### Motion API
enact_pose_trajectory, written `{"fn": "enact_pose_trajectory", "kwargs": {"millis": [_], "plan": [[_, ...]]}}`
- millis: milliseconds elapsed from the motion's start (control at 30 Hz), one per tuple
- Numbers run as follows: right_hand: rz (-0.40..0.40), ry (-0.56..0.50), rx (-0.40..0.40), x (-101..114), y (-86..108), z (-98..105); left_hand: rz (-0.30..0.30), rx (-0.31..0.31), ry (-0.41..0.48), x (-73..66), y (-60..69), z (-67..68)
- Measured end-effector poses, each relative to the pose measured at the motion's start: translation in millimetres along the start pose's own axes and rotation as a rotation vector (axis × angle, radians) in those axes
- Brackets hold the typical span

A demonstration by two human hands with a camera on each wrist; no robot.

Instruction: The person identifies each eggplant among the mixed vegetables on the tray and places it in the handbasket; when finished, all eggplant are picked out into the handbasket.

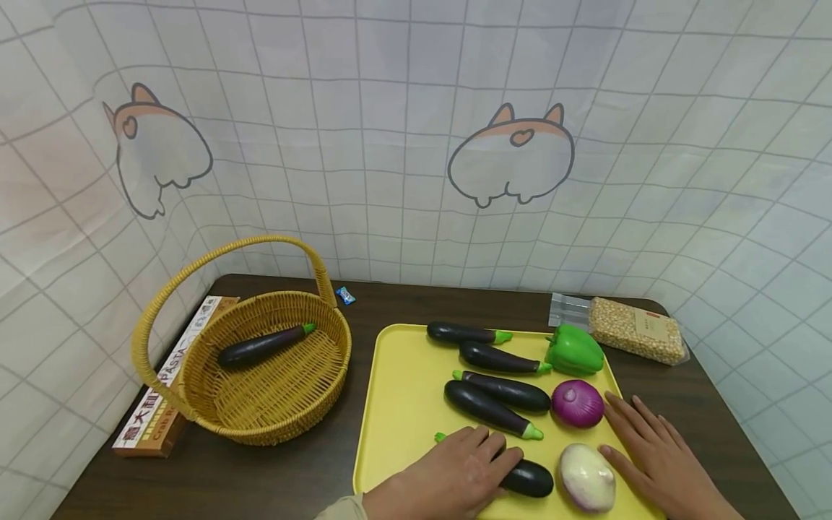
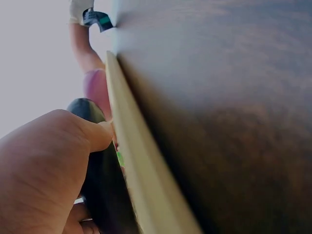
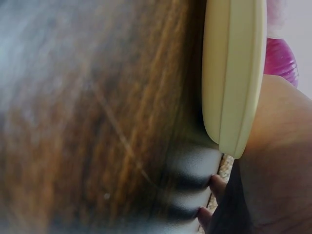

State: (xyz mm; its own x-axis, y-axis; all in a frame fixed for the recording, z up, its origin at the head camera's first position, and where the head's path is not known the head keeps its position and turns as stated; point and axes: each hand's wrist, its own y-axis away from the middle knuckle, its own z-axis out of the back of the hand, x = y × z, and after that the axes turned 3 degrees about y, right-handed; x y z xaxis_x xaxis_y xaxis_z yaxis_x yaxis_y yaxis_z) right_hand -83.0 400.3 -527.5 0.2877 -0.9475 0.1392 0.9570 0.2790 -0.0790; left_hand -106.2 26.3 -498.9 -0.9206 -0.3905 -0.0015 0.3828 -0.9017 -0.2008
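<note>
My left hand [image 1: 463, 469] grips an eggplant [image 1: 529, 478] lying at the front of the yellow tray [image 1: 390, 404]; in the left wrist view the thumb lies along the dark eggplant [image 2: 105, 190]. Several more eggplants [image 1: 487, 408] lie behind it on the tray. My right hand [image 1: 659, 458], fingers spread, rests over the tray's right edge, beside a purple onion [image 1: 578, 404] and a pale, purple-tinged round vegetable [image 1: 588, 478]. The right wrist view shows the tray's rim [image 3: 234, 73] next to that hand.
A wicker basket [image 1: 279, 426] holding one eggplant [image 1: 263, 347] stands left, partly over a pasta box [image 1: 146, 430]. A green pepper [image 1: 575, 349] lies at the tray's back right, near a bag of grains [image 1: 633, 328]. A small blue packet [image 1: 346, 295] lies behind.
</note>
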Motion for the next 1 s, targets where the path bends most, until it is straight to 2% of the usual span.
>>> {"fn": "enact_pose_trajectory", "kwargs": {"millis": [100, 333, 567, 667, 1000], "plan": [[0.005, 0.001, -0.004, 0.0, 0.1, -0.5, 0.019, 0.02, 0.038, 2.0, 1.8, 5.3], [0.012, -0.014, -0.015, 1.3, -0.4, 0.1, 0.033, -0.04, 0.043, 10.7, 5.0, 13.3], [0.016, -0.011, -0.032, -0.7, 1.4, -2.9, 0.08, -0.037, 0.08, 20.1, 7.8, 19.6], [0.027, -0.004, -0.046, -1.8, 1.4, -3.9, 0.093, -0.059, 0.064, 25.1, 11.0, 23.6], [-0.007, -0.031, -0.002, -2.2, -0.7, -2.1, 0.138, -0.161, 0.041, 49.2, 21.5, 47.1]]}}
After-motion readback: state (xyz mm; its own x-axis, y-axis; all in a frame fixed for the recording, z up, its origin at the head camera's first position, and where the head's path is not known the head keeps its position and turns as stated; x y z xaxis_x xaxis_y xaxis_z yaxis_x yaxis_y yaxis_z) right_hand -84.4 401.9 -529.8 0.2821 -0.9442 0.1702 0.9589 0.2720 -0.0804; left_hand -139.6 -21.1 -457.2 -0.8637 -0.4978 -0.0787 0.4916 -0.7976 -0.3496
